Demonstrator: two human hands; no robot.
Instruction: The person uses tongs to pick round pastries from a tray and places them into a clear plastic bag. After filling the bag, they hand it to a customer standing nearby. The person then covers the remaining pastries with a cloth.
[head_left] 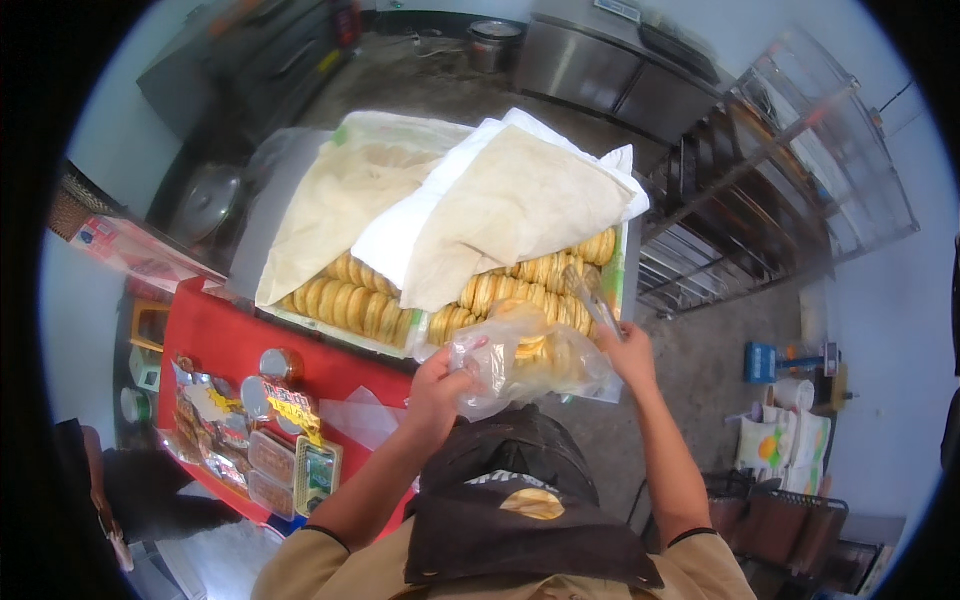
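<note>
My left hand grips the edge of a clear plastic bag with several round golden pastries inside. In my right hand is a pair of metal tongs, closed round the handle end. The tongs' far end reaches over the rows beside the bag; whether it pinches a pastry I cannot tell. Rows of round golden pastries stand on edge in a large shallow tray in front of me. A beige cloth, a white cloth and another beige cloth cover the tray's far part.
On the left, a red-covered table bears packaged foods, jars and plastic boxes. A metal rack with trays stands to the right. Beyond the tray are a steel cabinet and a lidded pot. Folding chairs stand at lower right.
</note>
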